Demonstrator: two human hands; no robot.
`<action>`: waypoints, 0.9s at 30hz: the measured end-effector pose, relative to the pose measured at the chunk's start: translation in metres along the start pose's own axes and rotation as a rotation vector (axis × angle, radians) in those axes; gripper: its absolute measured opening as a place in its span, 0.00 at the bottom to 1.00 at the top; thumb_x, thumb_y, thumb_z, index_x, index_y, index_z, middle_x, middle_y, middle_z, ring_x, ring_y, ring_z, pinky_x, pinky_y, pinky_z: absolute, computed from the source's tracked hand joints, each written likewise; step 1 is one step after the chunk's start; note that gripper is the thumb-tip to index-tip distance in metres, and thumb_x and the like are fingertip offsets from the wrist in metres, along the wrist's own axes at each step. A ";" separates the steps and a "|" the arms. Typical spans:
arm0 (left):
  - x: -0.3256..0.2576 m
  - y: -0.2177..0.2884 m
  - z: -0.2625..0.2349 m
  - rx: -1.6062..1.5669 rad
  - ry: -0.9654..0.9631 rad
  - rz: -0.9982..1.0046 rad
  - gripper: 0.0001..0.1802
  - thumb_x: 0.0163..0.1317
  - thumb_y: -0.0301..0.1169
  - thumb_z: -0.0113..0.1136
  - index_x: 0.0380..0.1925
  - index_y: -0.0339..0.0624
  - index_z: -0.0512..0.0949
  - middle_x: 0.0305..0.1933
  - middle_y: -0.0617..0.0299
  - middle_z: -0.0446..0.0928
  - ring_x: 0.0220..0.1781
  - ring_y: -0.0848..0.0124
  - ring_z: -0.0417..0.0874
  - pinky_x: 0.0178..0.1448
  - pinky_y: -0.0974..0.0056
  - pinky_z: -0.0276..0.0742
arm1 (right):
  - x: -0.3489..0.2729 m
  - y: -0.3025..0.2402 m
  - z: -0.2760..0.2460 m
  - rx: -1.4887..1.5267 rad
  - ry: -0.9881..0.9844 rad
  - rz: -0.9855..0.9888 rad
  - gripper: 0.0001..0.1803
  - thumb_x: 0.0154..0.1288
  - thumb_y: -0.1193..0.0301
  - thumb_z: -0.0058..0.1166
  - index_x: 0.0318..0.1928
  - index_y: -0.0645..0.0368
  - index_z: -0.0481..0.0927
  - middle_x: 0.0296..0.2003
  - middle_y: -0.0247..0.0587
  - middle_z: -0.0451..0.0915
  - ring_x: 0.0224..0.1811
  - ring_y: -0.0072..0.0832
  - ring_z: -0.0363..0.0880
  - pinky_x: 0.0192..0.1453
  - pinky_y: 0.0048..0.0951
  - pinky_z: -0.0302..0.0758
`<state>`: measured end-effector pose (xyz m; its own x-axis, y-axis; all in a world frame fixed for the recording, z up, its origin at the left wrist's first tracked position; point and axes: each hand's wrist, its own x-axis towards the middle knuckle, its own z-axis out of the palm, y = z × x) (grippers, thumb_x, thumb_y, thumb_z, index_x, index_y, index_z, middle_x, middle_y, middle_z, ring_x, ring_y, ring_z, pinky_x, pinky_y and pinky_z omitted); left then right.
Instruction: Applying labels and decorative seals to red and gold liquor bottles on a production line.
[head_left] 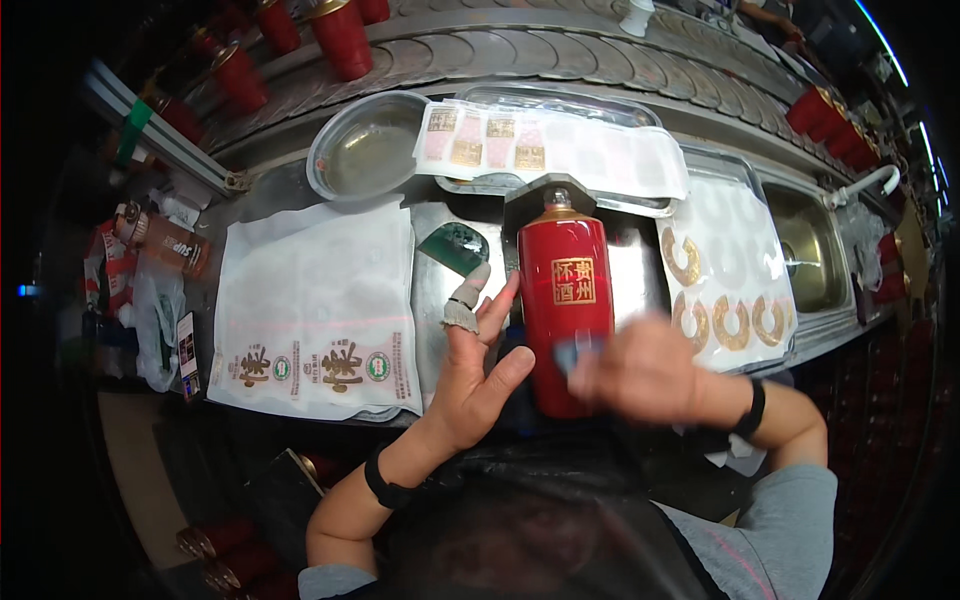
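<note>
Your bottle (565,310) sits right in front of you over the bench (432,320), neck pointing away, its gold label (574,282) facing up. Your left grip (475,385) is spread, thumb and fingers apart and clamped on nothing, just beside the bottle's left side; whether a fingertip touches it, I cannot tell. Your right grip (650,370) blurs over the bottle's lower part, clamped on a blue piece (577,358) that is too smeared to make out. With the left grip bracing nothing firmly, a hard sideways push from the right could roll or shift the bottle. The label sits close above the blue piece, so too long a stroke could scuff it or lift an edge. The loose-looking finger wrap (461,309) could slip or snag if you rub with it. A careless left elbow could crease the left sheet (310,270), and jolting the bowl (365,150) could splash the top sheet (590,150) beside it.
</note>
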<state>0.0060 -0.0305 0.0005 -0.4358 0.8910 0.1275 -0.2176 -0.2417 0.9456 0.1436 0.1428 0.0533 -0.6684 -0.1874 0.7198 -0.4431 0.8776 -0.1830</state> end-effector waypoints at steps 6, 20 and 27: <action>-0.001 0.004 0.003 0.293 0.054 0.046 0.48 0.69 0.38 0.61 0.75 0.31 0.40 0.79 0.35 0.49 0.81 0.55 0.52 0.81 0.52 0.44 | 0.012 0.049 0.009 0.214 0.307 0.528 0.11 0.54 0.80 0.67 0.38 0.56 0.84 0.30 0.40 0.81 0.26 0.32 0.79 0.32 0.30 0.77; 0.000 0.008 -0.008 0.391 0.051 0.069 0.37 0.72 0.41 0.56 0.74 0.36 0.57 0.78 0.44 0.58 0.80 0.53 0.57 0.79 0.54 0.52 | -0.003 0.014 0.000 -0.035 -0.009 -0.083 0.11 0.52 0.75 0.69 0.37 0.56 0.83 0.29 0.37 0.81 0.29 0.29 0.80 0.34 0.31 0.76; 0.059 0.022 -0.010 0.995 -0.144 0.301 0.27 0.72 0.48 0.52 0.68 0.56 0.74 0.80 0.39 0.50 0.82 0.43 0.47 0.78 0.34 0.32 | -0.012 0.003 -0.003 0.024 0.124 0.133 0.14 0.48 0.77 0.65 0.39 0.59 0.82 0.29 0.37 0.77 0.31 0.36 0.78 0.33 0.34 0.76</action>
<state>-0.0337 0.0128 0.0259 -0.2310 0.8996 0.3705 0.7270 -0.0935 0.6802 0.1522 0.1491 0.0464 -0.6439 -0.0136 0.7650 -0.3713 0.8798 -0.2969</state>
